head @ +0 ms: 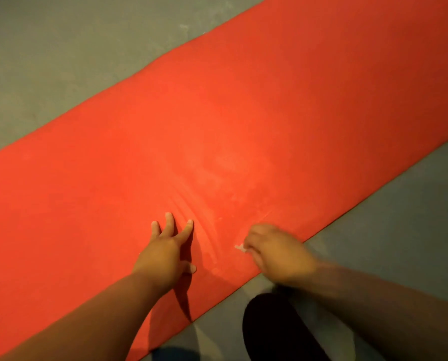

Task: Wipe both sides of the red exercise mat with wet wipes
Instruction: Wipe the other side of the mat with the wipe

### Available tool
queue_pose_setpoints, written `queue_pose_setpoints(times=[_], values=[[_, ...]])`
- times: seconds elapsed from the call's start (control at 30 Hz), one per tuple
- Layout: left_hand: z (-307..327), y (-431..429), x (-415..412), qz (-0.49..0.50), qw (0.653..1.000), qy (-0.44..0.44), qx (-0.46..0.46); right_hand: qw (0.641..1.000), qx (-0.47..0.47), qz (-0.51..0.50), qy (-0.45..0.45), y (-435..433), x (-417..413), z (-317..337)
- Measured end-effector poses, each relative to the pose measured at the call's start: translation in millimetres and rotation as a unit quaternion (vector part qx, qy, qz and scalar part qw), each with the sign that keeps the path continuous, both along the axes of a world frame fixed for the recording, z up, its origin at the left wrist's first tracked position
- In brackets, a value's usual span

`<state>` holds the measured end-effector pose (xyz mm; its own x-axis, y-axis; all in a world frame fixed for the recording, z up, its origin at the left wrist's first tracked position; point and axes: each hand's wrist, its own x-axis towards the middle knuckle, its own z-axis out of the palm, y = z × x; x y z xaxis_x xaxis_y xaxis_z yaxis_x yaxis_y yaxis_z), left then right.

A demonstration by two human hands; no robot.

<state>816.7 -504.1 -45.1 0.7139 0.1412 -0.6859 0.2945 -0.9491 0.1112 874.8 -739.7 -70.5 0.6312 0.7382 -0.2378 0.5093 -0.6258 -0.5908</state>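
Observation:
The red exercise mat [243,121] lies unrolled on the floor, running from the lower left to the upper right. My left hand [165,251] presses flat on it near its near edge, fingers spread and straight. Just to the right, my right hand [277,251] is blurred and curled over a small white wet wipe [239,247], of which only a corner shows at the fingers. Ripples in the mat fan out between the two hands, and a paler smeared patch lies beyond them.
Grey concrete floor [61,48] surrounds the mat on both long sides. A dark knee or trouser leg [275,329] sits on the floor at the bottom, just off the mat's near edge.

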Motion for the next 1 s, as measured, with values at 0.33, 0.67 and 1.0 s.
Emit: queue_pose_setpoints(times=[0.33, 0.67, 1.0], values=[[15, 13, 28, -0.099, 0.99, -0.041, 0.087, 0.994, 0.022, -0.052, -0.088, 27, -14, 1], [2, 53, 73, 0.037, 0.999, -0.013, 0.024, 0.967, -0.063, -0.229, -0.087, 7, 82, -8], [-3, 55, 78, 0.029, 0.999, 0.003, 0.014, 0.987, -0.033, -0.111, -0.108, 26, 82, -10]])
